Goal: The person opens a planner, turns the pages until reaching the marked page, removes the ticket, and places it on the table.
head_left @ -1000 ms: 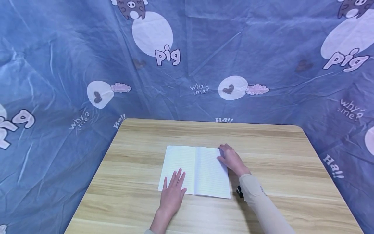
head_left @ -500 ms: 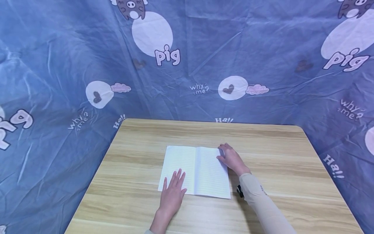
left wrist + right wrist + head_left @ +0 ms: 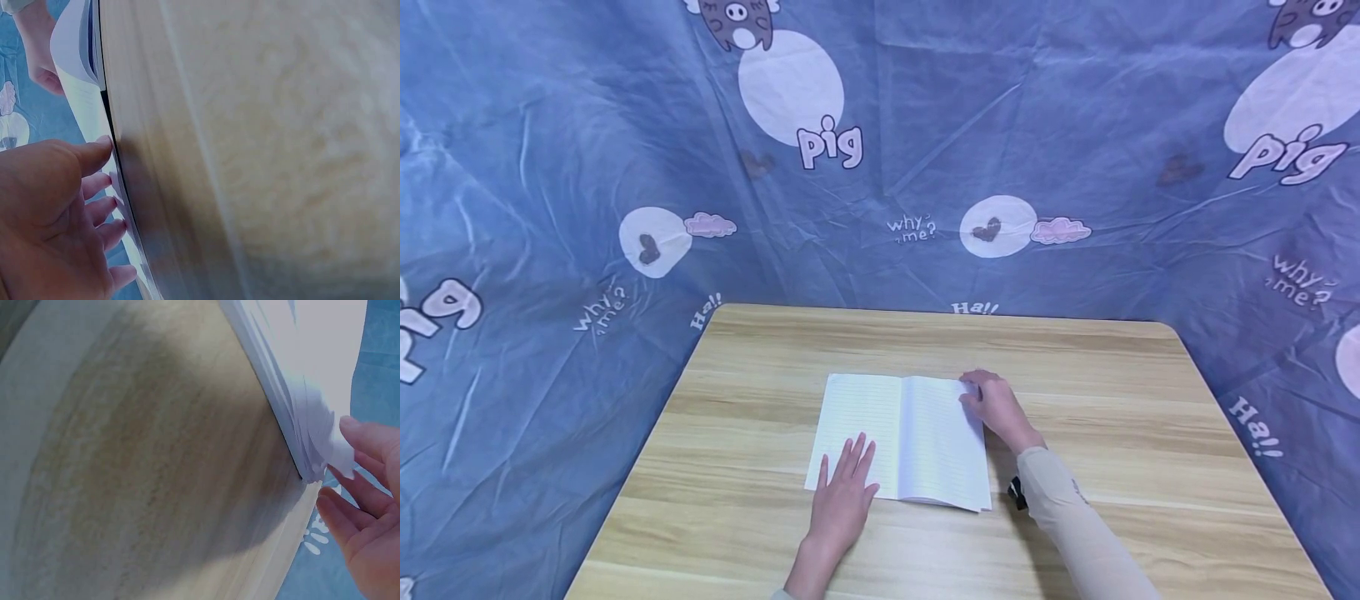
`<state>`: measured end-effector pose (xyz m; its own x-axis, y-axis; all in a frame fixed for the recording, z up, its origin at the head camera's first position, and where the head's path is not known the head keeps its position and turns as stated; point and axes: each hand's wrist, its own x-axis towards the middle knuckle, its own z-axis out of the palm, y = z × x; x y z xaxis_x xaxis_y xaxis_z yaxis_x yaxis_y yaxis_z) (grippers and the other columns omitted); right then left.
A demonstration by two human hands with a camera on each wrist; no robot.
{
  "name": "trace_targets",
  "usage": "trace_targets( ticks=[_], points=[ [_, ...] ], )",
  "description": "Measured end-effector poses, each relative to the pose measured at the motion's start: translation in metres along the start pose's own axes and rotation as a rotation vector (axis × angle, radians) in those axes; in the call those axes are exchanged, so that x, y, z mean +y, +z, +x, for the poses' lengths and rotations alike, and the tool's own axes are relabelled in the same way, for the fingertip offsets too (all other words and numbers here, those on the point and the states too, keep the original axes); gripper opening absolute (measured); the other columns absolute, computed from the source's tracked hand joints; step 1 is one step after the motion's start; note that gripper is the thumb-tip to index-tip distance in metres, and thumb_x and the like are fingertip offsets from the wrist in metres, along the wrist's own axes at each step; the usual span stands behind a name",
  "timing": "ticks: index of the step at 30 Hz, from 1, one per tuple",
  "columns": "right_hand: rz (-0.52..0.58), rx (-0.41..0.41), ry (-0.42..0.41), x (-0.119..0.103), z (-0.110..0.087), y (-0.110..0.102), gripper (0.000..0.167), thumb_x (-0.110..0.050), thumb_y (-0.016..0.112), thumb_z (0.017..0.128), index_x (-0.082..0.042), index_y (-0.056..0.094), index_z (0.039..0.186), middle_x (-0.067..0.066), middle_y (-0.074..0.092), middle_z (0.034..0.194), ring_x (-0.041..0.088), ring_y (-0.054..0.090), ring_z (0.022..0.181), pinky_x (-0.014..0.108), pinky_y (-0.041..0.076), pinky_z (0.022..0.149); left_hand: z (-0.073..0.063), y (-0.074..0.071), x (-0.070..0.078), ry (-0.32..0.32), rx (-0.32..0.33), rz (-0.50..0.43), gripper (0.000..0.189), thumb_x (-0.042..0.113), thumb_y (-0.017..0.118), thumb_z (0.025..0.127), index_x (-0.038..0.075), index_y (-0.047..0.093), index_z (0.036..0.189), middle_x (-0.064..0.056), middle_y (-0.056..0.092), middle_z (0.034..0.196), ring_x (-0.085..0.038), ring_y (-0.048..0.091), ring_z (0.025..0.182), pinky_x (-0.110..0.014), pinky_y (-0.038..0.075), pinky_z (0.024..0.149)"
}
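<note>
An open notebook (image 3: 865,408) with lined white pages lies on the wooden table. My left hand (image 3: 841,504) rests with spread, straight fingers on the lower part of its left page; the left wrist view shows that hand (image 3: 56,212) along the notebook's near edge. At the upper right corner, my right hand (image 3: 996,404) pinches a page (image 3: 942,442) between thumb and fingers. Up close, the page corner (image 3: 340,459) sits between the thumb and index finger of the right hand (image 3: 369,500), with the other leaves fanned below it.
Light wood-grain table (image 3: 737,417) surrounds the notebook on all sides. Behind and beside the table hangs a blue printed cloth (image 3: 887,167). A small black object (image 3: 1017,492) shows at the right sleeve's cuff.
The right fingers have curled in at the page corner. The right page has lifted and shifted slightly left, its lower corner now apart from the leaves beneath. The left hand stays put.
</note>
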<state>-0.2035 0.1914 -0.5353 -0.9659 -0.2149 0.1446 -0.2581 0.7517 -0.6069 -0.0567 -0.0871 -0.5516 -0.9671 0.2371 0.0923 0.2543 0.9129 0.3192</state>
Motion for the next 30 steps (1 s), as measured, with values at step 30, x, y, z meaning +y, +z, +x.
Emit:
trace_targets(
  ticks=[30],
  points=[
    [0.236, 0.108, 0.028, -0.004, -0.004, -0.01, 0.013, -0.004, 0.07, 0.09, 0.007, 0.073, 0.097, 0.018, 0.073, 0.09, 0.024, 0.068, 0.076, 0.025, 0.055, 0.066, 0.0, 0.001, -0.001, 0.004, -0.004, 0.02, 0.059, 0.026, 0.062, 0.096, 0.007, 0.042, 0.148, -0.012, 0.034, 0.156, -0.031, 0.031, 0.143, -0.06, 0.023, 0.114]
  ],
)
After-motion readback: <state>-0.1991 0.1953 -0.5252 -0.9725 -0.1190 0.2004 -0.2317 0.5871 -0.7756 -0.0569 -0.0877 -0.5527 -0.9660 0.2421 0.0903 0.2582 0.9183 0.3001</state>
